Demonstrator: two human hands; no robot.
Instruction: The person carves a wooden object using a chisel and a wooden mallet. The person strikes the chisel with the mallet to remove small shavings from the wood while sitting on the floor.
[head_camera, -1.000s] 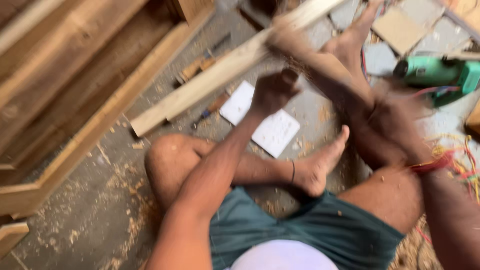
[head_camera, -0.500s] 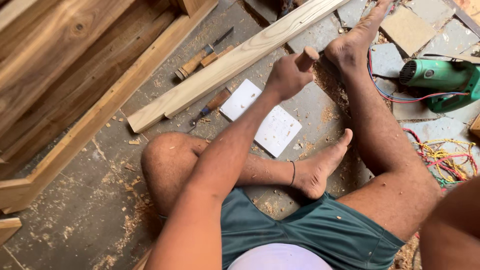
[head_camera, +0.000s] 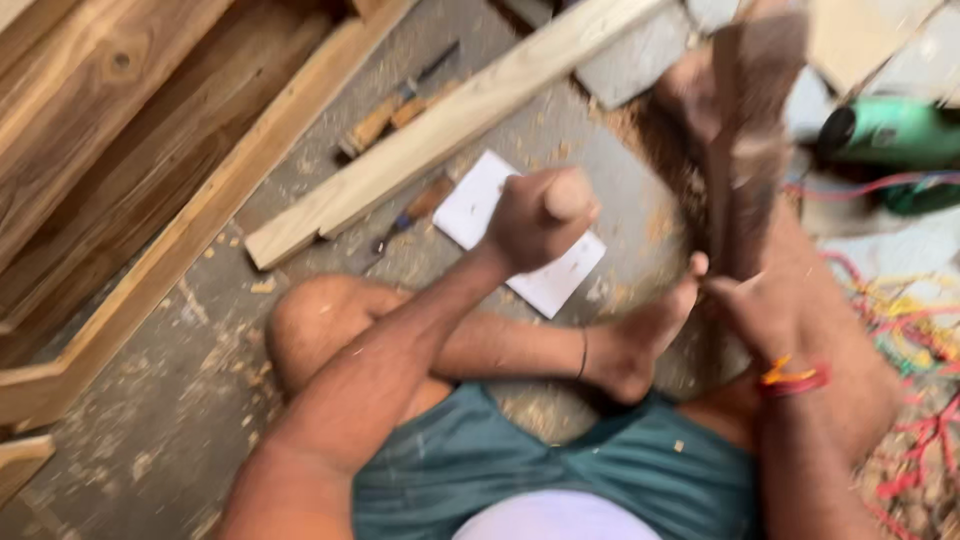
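Two hands up: left hand (head_camera: 535, 215) fisted round one wooden handle (head_camera: 568, 194), right hand (head_camera: 765, 310) gripping one blurred mallet (head_camera: 755, 120).

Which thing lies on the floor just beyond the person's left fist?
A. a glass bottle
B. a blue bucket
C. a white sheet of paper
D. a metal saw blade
C: a white sheet of paper lies flat on the dusty floor behind the left hand.

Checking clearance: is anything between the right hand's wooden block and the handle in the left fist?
Nothing visible: only floor shows between the blurred wooden block, held by the right hand, and the left hand's handle.
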